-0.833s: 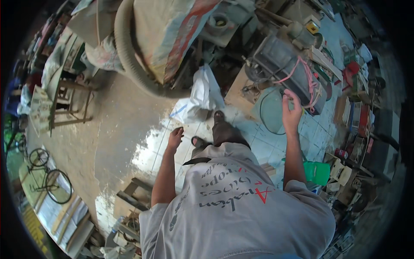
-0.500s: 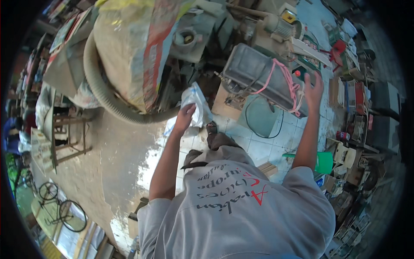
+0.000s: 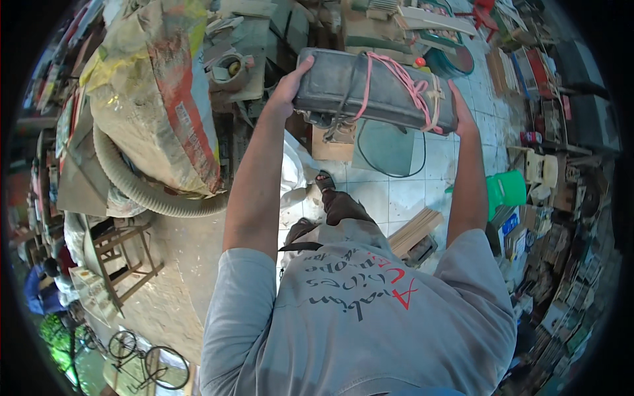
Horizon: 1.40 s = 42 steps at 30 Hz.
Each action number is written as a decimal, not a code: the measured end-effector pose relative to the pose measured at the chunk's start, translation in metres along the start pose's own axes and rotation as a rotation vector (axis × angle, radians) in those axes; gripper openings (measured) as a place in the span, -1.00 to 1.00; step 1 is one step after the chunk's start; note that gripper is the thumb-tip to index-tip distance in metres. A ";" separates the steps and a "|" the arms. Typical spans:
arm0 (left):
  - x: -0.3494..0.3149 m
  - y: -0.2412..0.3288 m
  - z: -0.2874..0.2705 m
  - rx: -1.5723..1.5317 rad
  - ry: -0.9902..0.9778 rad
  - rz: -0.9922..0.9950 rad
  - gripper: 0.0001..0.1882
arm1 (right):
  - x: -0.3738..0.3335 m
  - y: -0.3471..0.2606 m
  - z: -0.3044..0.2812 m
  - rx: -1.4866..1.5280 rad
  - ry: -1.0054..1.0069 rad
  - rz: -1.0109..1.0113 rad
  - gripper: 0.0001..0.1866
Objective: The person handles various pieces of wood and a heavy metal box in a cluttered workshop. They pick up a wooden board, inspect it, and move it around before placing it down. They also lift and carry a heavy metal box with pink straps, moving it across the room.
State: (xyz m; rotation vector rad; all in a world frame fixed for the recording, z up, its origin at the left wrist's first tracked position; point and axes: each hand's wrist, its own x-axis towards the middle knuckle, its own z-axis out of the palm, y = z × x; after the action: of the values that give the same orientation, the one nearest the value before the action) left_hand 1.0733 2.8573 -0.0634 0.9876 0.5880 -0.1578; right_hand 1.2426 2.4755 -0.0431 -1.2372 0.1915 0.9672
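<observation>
A long dark grey box-like case stretches between my two hands; its kind is unclear. Pink cord and a black cable are wound round it. My left hand is closed on its left end, the thumb side at the upper edge. At the opposite end my right hand presses against the short side, its inner fingers partly hidden. Metal parts show under the left half of the case. Below, a loop of black cable hangs or lies in front of a grey-green panel.
A large woven sack and a ribbed hose are at the left. Wood strips lie on the white-tiled floor near my right side. Beyond them stands a green plastic container. Stacked clutter lines the far right, and machinery stands behind the case.
My left hand has gone from beside the white plastic bag to the case's left end. My right hand has closed in on the other end. The case now sits more level across the view.
</observation>
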 end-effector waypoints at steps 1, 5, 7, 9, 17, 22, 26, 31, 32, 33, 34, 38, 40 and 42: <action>-0.002 -0.001 -0.001 -0.008 -0.007 0.011 -0.25 | -0.006 0.004 0.004 -0.002 0.032 -0.030 -0.36; -0.023 -0.014 -0.004 0.011 -0.006 0.057 -0.23 | -0.033 0.023 0.022 -0.016 0.110 -0.105 -0.36; -0.044 -0.028 -0.004 0.043 0.032 0.100 -0.16 | -0.049 0.037 0.019 0.011 0.097 -0.084 -0.33; -0.057 -0.051 -0.014 0.055 0.045 0.147 -0.13 | -0.073 0.054 0.024 0.044 0.096 -0.044 -0.33; -0.186 -0.104 0.006 0.072 0.132 0.201 -0.22 | -0.172 0.153 0.012 0.070 0.336 -0.172 -0.26; -0.236 -0.154 -0.009 0.149 0.051 0.260 -0.27 | -0.222 0.210 0.001 0.221 0.400 -0.108 -0.15; -0.265 -0.201 -0.021 0.155 0.080 0.270 -0.30 | -0.253 0.251 -0.003 0.270 0.465 0.043 -0.09; -0.305 -0.232 -0.025 0.099 0.062 0.201 -0.35 | -0.291 0.300 -0.006 0.371 0.433 0.142 -0.14; -0.313 -0.237 -0.023 0.081 0.076 0.193 -0.35 | -0.297 0.316 -0.013 0.377 0.454 0.116 -0.16; -0.322 -0.242 -0.022 0.064 0.094 0.184 -0.35 | -0.302 0.334 -0.022 0.384 0.473 0.094 -0.19; -0.330 -0.246 -0.022 0.101 0.116 0.165 -0.32 | -0.306 0.347 -0.026 0.396 0.493 0.073 -0.21; -0.353 -0.278 -0.031 0.118 0.181 0.116 -0.27 | -0.324 0.385 -0.034 0.508 0.461 0.067 -0.28; -0.360 -0.294 -0.039 0.121 0.158 0.160 -0.26 | -0.331 0.391 -0.030 0.509 0.453 0.069 -0.29; -0.369 -0.309 -0.041 0.132 0.196 0.185 -0.21 | -0.344 0.383 -0.003 0.506 0.514 0.074 -0.32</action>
State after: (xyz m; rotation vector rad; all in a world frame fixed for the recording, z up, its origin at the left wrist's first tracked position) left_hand 0.6301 2.6706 -0.1113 1.1882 0.6673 0.0667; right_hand 0.7643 2.2969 -0.1067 -0.9855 0.8385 0.5902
